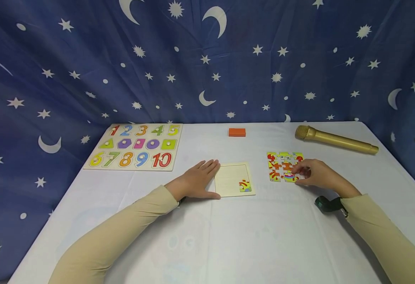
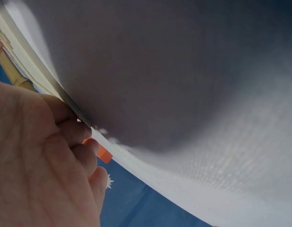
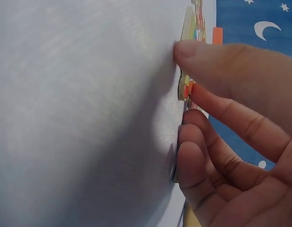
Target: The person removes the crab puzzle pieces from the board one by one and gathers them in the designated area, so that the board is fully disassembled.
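A shallow wooden puzzle tray lies mid-table, with one jigsaw piece in its lower right corner. My left hand rests on the tray's left edge, fingers extended and thumb spread; in the left wrist view its fingertips are at the thin edge. To the right, several colourful jigsaw pieces lie grouped on the cloth. My right hand is at their lower right, pinching a puzzle piece between thumb and forefinger, close over the table. Its other fingers are curled, hiding part of the group.
A number and shape peg board lies at the back left. An orange block sits near the back edge, and a gold microphone at the back right. Behind the white-covered table hangs a blue star-patterned curtain.
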### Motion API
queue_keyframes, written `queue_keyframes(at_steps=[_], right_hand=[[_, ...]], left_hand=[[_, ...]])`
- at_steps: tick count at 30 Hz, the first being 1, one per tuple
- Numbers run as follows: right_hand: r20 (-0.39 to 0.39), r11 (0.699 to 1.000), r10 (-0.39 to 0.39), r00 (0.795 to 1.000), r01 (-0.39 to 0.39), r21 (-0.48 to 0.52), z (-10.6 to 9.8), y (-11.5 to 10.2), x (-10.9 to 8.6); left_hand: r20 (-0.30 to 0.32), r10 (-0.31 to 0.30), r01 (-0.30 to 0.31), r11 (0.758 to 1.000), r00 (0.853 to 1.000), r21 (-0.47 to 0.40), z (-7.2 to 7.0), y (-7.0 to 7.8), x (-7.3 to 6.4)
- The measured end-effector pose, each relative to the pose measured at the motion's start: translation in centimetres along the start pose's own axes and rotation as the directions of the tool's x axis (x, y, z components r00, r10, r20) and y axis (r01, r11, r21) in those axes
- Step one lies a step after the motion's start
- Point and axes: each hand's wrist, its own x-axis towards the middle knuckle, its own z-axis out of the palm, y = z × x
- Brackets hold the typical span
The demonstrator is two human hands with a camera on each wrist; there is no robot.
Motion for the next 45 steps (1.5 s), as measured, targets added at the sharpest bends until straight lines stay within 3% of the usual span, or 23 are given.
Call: queue_keyframes(at_steps=[4, 10, 19, 26, 45], right_hand=[[-0.008, 1.0, -0.02, 1.0, 0.02, -0.001, -0.2, -0.4, 0.0], [-0.024, 0.987, -0.136, 0.99, 0.137, 0.081, 0.0, -2.4, 0.9], [0.084, 0.96, -0.219, 0.972, 0.2, 0.194, 2.6, -7.0, 3.6], [0.148, 0.935, -0.305, 0.941, 0.267, 0.234, 4.5, -8.8, 4.7], [0.214, 0.958, -0.261, 0.941, 0.226, 0.178, 5.4, -10.4, 5.5]], left_hand=[[0.002, 0.001, -0.001, 1.0, 1.0, 0.007, 0.0, 0.0, 0.0], [0.0, -0.007, 0.007, 1.0, 1.0, 0.012, 0.0, 0.1, -0.1], [-0.007, -0.007, 0.008, 1.0, 1.0, 0.008, 0.1, 0.1, -0.1], [0.001, -0.012, 0.012, 1.0, 1.0, 0.018, 0.0, 0.2, 0.0], [0.012, -0.03, 0.03, 0.999, 0.999, 0.024, 0.3, 0.0, 0.3]])
